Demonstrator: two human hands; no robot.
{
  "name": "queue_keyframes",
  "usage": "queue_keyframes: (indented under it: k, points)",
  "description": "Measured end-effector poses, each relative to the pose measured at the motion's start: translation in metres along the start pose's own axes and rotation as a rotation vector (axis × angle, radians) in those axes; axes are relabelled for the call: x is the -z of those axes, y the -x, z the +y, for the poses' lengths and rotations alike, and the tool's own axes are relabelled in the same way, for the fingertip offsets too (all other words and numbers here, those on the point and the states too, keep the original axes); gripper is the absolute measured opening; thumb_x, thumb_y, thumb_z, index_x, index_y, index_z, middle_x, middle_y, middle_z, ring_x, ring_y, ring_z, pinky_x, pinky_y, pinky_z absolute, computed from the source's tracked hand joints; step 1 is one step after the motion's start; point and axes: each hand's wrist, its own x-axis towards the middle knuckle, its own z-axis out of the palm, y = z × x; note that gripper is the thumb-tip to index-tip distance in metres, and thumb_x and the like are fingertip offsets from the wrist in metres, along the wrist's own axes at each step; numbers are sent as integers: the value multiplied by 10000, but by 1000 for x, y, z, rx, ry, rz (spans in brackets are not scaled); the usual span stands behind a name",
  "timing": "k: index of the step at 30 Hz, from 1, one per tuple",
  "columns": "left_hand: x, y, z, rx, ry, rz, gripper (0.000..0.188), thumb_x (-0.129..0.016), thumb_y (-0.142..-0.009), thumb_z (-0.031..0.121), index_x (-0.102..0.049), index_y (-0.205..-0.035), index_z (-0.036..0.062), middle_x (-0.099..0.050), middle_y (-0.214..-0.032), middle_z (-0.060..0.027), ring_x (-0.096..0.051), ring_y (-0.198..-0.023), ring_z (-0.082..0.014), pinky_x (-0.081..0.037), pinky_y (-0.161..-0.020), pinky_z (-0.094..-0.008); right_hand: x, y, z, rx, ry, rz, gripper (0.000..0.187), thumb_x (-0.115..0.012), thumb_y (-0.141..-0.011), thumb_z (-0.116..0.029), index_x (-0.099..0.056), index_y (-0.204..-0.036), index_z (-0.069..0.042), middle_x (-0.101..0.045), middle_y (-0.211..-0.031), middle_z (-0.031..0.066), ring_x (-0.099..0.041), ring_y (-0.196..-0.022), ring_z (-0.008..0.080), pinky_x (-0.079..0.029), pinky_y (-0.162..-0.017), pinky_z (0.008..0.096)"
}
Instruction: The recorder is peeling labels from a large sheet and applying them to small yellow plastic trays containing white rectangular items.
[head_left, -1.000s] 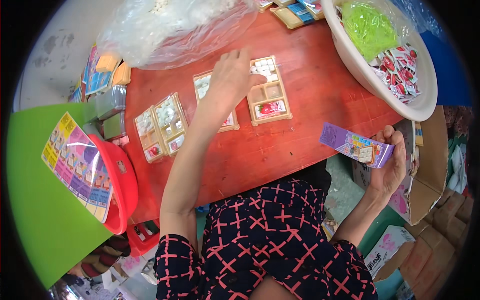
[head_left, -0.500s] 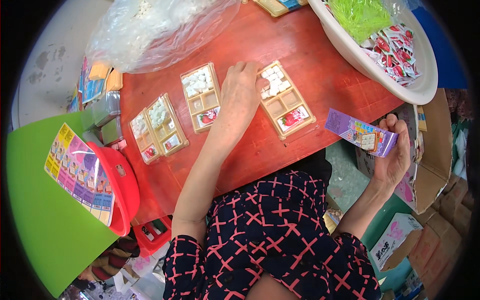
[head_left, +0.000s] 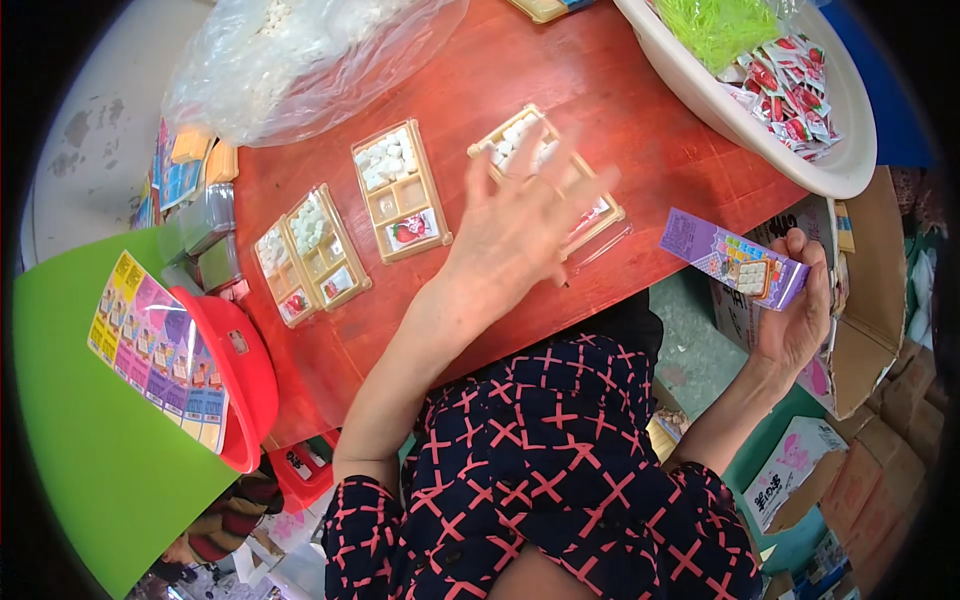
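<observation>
My left hand (head_left: 505,235), fingers spread and slightly blurred, is over the rightmost tan tray (head_left: 610,214), hiding much of it. White cube-like pieces (head_left: 520,130) fill that tray's far compartment, and a strawberry-print sachet partly shows at its near end. At the right, past the table edge, my right hand (head_left: 797,325) holds a purple printed sleeve (head_left: 727,256). Left of my left hand lies another tan tray (head_left: 384,247) with white pieces and a strawberry sachet (head_left: 411,229). Two more filled trays (head_left: 322,190) lie side by side farther left.
A clear plastic bag (head_left: 300,75) of white pieces lies at the far left. The white basin (head_left: 845,175) at the far right holds strawberry sachets and bright green items in plastic. A red basin (head_left: 245,370) and a printed sheet (head_left: 155,350) stand left. Cardboard boxes (head_left: 865,330) are at right.
My left hand has moved right and opened over the rightmost tray, which has turned and shifted slightly. My right hand keeps the purple sleeve, a little farther right.
</observation>
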Motion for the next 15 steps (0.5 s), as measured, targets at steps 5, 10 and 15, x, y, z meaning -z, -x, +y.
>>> queue_keyframes:
  k: [5,10,15]
  points:
    - [0,-16,-10,-283,-175,-176,733,-674,-721,121,-370,-1384,195,-350,-1438,-94,-321,-1339,-279,-287,-1049,-523,4,1,-1,-12,-21,-32,234,-637,-878,-203,-518,-959,-19,-532,-1050,110,-492,-948,191,-404,-902,326]
    - [-10,-25,-17,-370,-253,-218,582,-565,-801,135,-395,-1356,181,-478,-1296,-79,-369,-1305,-252,-296,-1053,-485,7,3,1,-35,-11,-15,223,-627,-885,-202,-499,-960,-35,-482,-1048,95,-452,-957,184,-395,-878,336]
    - [-13,-27,-20,-419,-281,-187,558,-569,-795,122,-418,-1330,169,-508,-1225,-66,-415,-1259,-246,-305,-1044,-474,9,-1,2,-47,14,16,208,-625,-888,-193,-487,-925,-41,-479,-1040,92,-444,-957,175,-381,-893,327]
